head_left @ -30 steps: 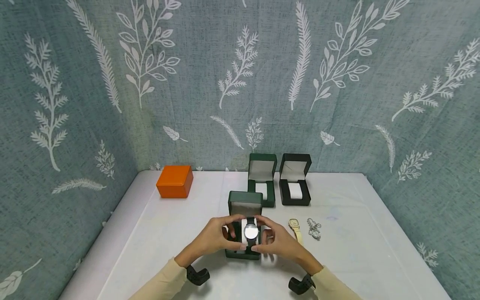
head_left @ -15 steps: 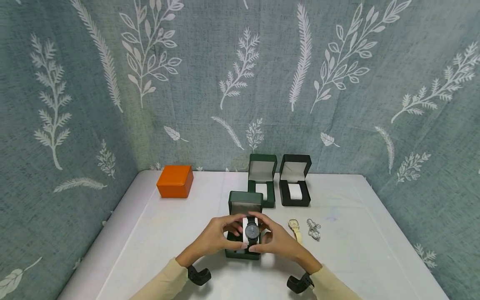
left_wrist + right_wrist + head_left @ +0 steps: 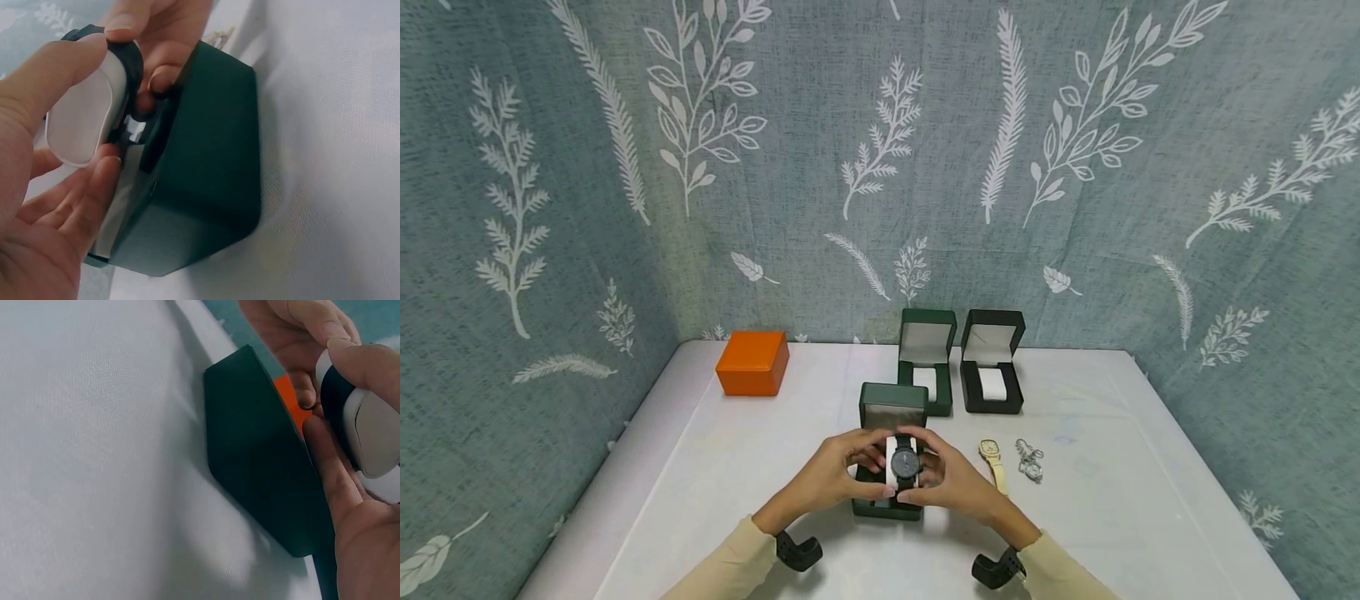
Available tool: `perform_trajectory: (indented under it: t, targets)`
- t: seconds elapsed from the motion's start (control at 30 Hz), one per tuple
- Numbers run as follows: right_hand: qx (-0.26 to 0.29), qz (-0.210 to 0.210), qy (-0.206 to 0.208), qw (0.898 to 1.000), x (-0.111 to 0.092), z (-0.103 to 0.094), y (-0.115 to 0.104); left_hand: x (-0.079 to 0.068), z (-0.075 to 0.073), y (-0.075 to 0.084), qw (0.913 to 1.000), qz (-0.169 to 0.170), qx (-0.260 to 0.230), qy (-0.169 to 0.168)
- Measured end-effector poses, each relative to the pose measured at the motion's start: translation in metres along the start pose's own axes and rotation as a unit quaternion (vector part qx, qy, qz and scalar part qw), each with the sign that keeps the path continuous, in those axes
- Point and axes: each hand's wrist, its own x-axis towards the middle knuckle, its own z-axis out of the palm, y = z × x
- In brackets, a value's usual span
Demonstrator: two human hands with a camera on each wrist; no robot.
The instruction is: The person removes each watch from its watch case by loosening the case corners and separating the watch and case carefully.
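In the head view a black wristwatch is strapped round a white watch cushion, held above an open green watch box. My left hand grips the cushion's left side, thumb at the near edge and fingers at the far edge. From the other side my right hand grips the same cushion by its right end. In the left wrist view the cushion's pale end shows, with the black strap beyond it. The right wrist view shows the right thumb pressing on the cushion.
A green watch box and a black watch box, both open with white cushions, stand at the back. A closed orange box is at the back left. To the right lie a gold watch and a silver chain watch.
The watch has tilted, so its dial went from a bright glare to dark grey. My right fingers have shifted slightly left along the cushion's far edge. Boxes and other watches stay put.
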Motion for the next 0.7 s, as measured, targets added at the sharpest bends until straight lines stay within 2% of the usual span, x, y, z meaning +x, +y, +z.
perform_trajectory:
  t: [0.33, 0.53, 0.7]
  targets:
    - [0.002, 0.006, -0.004, 1.0, -0.0015, -0.0012, 0.0014, 0.0, 0.0001, -0.0001, 0.9963, -0.002, 0.085, 0.011]
    - [-0.002, 0.004, -0.003, 1.0, -0.0037, -0.0024, 0.002, 0.0009, 0.0013, -0.0001, 0.9946, -0.001, 0.103, 0.014]
    - [0.004, 0.001, -0.005, 1.0, -0.0038, -0.0023, 0.0017, 0.0019, 0.0026, 0.0018, 0.9944, -0.013, 0.104, 0.016]
